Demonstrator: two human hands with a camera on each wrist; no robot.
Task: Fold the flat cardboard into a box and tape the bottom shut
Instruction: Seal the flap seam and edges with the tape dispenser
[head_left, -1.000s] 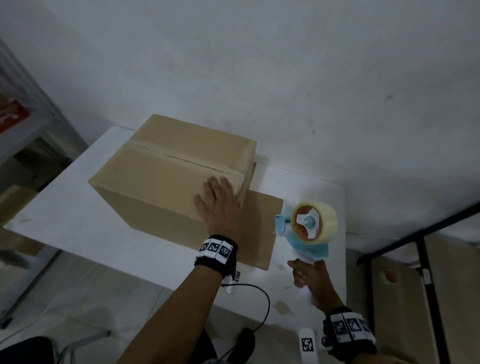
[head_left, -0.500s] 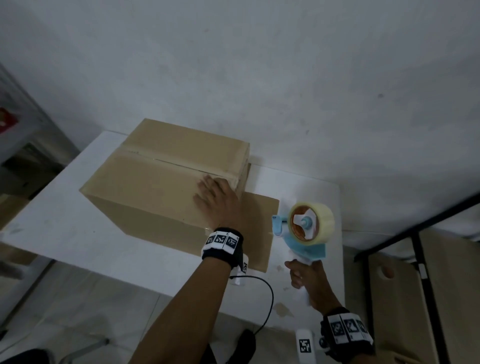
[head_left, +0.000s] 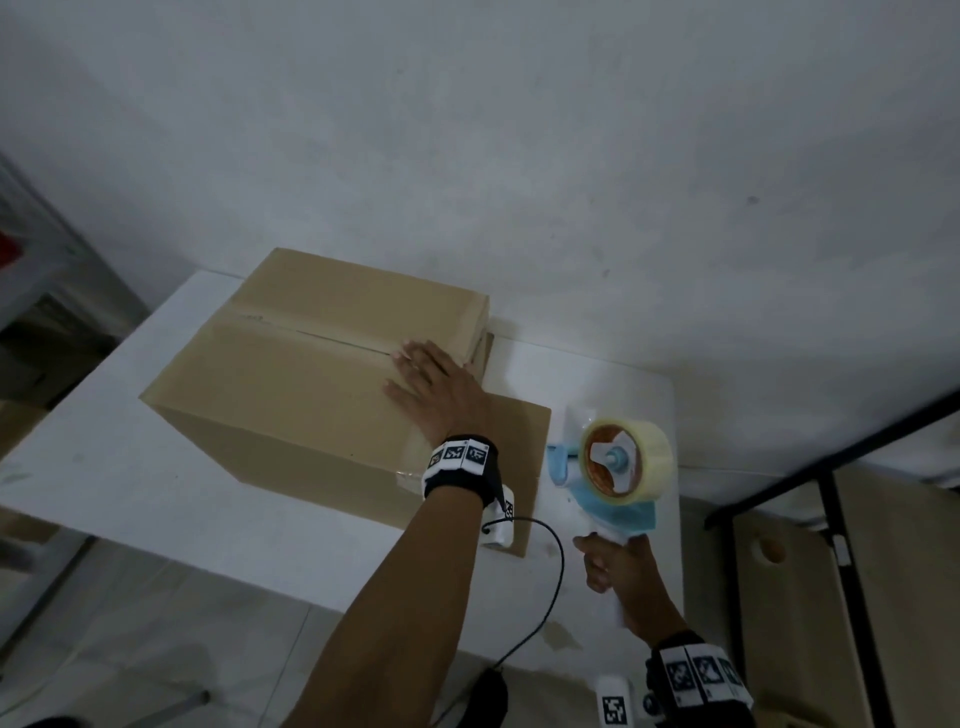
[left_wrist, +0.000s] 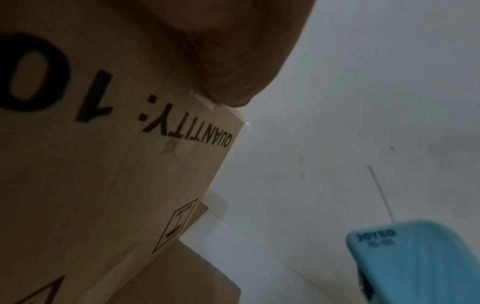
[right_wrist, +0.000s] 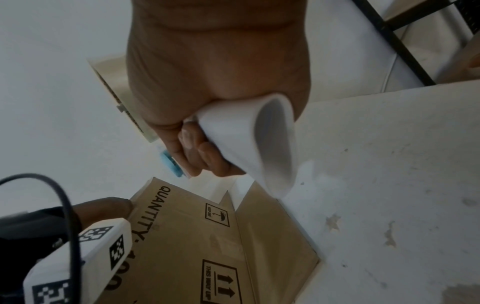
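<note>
I am pressing my flat left hand (head_left: 439, 387) on the cardboard box (head_left: 291, 379) while my right hand (head_left: 621, 569) is gripping the tape dispenser (head_left: 613, 467) by its handle.

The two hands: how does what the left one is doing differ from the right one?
The left hand lies flat with straight fingers on top of the cardboard box, by its centre seam; the right hand curls round the white handle of the tape dispenser. The left rests on the box; the right holds its tool off to the box's right. Both wear black wristbands with square markers.
</note>
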